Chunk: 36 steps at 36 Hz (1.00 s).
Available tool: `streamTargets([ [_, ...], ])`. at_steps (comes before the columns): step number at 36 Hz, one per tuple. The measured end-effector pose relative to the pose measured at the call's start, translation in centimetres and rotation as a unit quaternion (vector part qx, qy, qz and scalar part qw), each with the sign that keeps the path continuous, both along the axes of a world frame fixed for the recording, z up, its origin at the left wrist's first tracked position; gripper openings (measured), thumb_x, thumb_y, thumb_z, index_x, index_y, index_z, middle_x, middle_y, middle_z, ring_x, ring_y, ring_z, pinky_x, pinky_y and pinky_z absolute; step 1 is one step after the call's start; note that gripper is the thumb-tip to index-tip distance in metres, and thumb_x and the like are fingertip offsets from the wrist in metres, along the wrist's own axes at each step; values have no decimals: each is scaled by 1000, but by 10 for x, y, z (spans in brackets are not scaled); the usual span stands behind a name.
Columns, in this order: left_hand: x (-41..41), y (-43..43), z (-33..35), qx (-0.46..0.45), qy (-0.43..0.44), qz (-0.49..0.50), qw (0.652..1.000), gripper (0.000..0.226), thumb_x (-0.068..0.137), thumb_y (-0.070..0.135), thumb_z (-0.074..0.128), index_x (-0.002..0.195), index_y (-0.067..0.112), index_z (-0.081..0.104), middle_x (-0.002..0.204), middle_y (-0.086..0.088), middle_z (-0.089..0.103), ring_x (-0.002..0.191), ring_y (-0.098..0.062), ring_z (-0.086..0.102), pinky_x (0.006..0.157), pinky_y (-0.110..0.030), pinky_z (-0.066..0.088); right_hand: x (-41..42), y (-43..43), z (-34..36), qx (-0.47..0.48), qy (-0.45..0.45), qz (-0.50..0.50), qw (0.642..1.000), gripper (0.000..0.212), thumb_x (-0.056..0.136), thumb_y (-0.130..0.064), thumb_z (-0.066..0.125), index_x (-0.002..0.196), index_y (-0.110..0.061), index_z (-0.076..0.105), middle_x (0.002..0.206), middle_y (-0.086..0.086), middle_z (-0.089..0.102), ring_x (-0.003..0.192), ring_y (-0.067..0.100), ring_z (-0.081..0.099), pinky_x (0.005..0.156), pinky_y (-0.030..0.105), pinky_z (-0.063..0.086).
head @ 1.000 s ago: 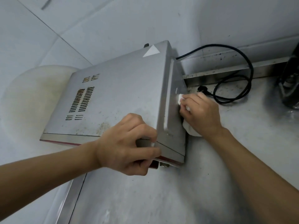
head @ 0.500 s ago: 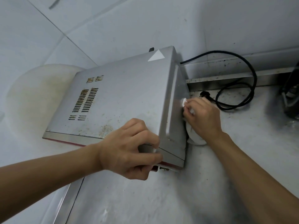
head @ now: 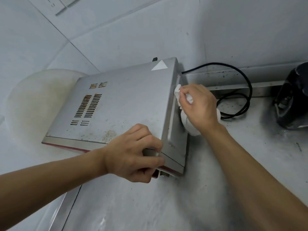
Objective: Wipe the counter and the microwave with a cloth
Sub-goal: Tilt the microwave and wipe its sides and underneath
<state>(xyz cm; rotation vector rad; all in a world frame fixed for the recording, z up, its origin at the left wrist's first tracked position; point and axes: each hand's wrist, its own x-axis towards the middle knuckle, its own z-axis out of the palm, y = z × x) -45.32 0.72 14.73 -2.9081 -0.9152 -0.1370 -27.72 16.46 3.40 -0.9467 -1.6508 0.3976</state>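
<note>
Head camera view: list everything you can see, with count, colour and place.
microwave: one, silver, on the counter by the tiled wall
cloth: one, white, against the microwave's right side
power cord: one, black, looped on the counter behind the cloth
counter: one, grey metal, smudged
dark appliance: one, black, right edge, on the counter
wall plate: one, white, top left on the wall
left hand: one, grips the microwave's near corner
right hand: one, holds the cloth
</note>
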Motion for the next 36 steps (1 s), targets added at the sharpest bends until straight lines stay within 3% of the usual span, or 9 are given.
streamTargets([
  [8,0,0,0,9,6,-6,1000,16,81,22,61,87,18,76,105,-3,47,75,-29,51,78,-42,45,0,-52,-4,114,23,30,993,16,96,-4,69,82,-1,75,98,8,77,79,26,69,71,33,54],
  [11,0,0,0,4,3,-5,1000,15,79,20,63,87,18,76,105,-3,47,76,-28,50,77,-42,44,-1,-24,-5,67,-2,17,998,12,97,-8,66,90,-4,75,98,6,76,81,22,66,70,30,51],
  [14,0,0,1,1,4,-6,1000,15,79,21,64,86,18,77,106,-3,47,77,-27,49,76,-42,44,-10,15,-10,-29,-65,-47,996,15,100,-15,63,87,-10,69,85,2,68,74,25,59,58,30,36],
  [16,0,1,2,0,3,-8,1000,16,81,22,62,86,17,77,106,-3,46,79,-25,48,76,-43,45,-13,30,-22,-85,-92,-48,991,21,102,-18,59,84,-9,65,81,5,64,74,28,56,59,32,30],
  [22,0,0,0,5,0,-9,1000,18,81,20,60,86,17,77,105,-3,46,78,-25,47,74,-43,45,-1,-18,-84,-164,-94,-14,982,23,101,-18,60,79,-11,61,75,2,54,70,29,54,59,32,30],
  [25,0,1,0,6,2,-11,1000,16,79,20,64,87,16,77,105,-3,46,79,-26,47,74,-43,44,3,-51,-104,-199,-86,4,976,24,99,-22,61,78,-11,63,73,3,59,68,27,56,54,32,36],
  [28,-1,1,0,7,-3,-13,1000,16,80,21,64,92,17,74,106,-3,46,79,-25,46,75,-43,44,4,-52,-96,-140,-79,-4,987,17,97,-15,67,80,-11,64,76,2,62,69,26,57,54,32,38],
  [31,-1,1,-2,9,-11,-15,1000,19,81,22,62,100,19,64,106,-4,46,80,-26,46,75,-44,43,2,-47,-65,-32,-22,-9,999,11,98,-10,67,89,-8,72,93,3,72,80,25,65,61,39,52],
  [36,-1,1,-2,10,-12,-17,1000,19,82,22,63,101,19,63,106,-4,46,81,-25,46,75,-45,44,-1,-68,-36,94,31,-4,995,11,97,-6,69,93,-1,78,104,8,76,84,27,69,72,32,56],
])
